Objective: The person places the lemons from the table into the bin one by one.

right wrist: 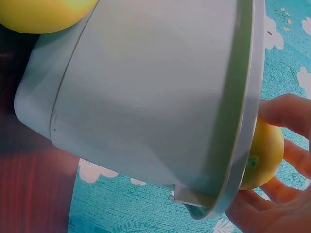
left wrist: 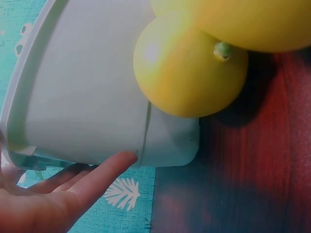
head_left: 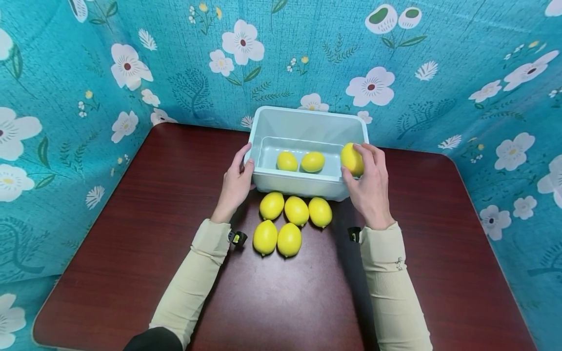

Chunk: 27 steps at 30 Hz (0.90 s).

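A pale grey-blue plastic bin point(head_left: 307, 184) stands at the back of the table. On its floor lie two yellow lemons, the left lemon point(head_left: 287, 161) beside the right lemon point(head_left: 312, 162). My left hand point(head_left: 234, 187) holds the bin's left end, fingers along the outer wall below the rim in the left wrist view. My right hand point(head_left: 371, 187) grips another lemon point(head_left: 351, 159) between thumb and fingers, over the bin's right end; in the right wrist view this lemon point(right wrist: 265, 155) shows partly behind the rim. Several lemons point(head_left: 296, 211) lie in two rows before the bin.
The dark red-brown wooden table point(head_left: 145, 234) extends to both sides of the bin. A turquoise flowered cloth point(head_left: 193, 63) hangs behind the table and along both sides. Lemons sit close against the bin's front wall.
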{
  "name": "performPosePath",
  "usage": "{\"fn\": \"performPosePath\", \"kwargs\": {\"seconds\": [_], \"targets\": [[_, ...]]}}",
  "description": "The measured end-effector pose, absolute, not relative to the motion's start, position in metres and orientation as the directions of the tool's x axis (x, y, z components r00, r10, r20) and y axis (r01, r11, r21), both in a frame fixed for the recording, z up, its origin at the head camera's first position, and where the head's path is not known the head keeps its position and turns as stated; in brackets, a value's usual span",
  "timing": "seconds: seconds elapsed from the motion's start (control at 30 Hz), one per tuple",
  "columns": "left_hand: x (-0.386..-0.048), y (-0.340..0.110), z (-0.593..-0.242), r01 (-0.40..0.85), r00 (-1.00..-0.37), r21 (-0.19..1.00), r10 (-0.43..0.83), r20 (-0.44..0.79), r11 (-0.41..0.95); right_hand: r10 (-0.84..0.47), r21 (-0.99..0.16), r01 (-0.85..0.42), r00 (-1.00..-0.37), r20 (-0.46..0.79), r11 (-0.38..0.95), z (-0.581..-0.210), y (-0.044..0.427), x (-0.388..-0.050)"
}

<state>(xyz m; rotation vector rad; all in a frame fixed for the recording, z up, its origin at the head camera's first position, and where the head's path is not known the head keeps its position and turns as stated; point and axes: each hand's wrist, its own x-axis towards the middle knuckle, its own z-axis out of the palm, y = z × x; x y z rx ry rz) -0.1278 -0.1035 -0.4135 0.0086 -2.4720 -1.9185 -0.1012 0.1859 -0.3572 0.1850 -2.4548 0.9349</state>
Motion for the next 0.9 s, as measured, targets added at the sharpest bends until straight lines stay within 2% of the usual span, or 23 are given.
{"fn": "performPosePath", "kwargs": {"seconds": [0.23,0.6,0.9], "targets": [[-0.127,-0.104,-0.413,0.014,-1.000,0.966,-0.017,0.019,0.258,0.044,-0.592,-0.298,-0.869,0.493,0.749,-0.359,0.186,-0.100],[-0.126,-0.103,-0.411,0.007,-1.000,0.969,-0.021,0.013,0.246,0.066,-0.576,-0.344,-0.817,0.573,0.742,-0.357,0.184,-0.090],[-0.125,-0.103,-0.412,0.010,-1.000,0.969,-0.018,0.015,0.248,0.085,-0.590,-0.350,-0.808,0.584,0.728,-0.358,0.183,-0.082]]}}
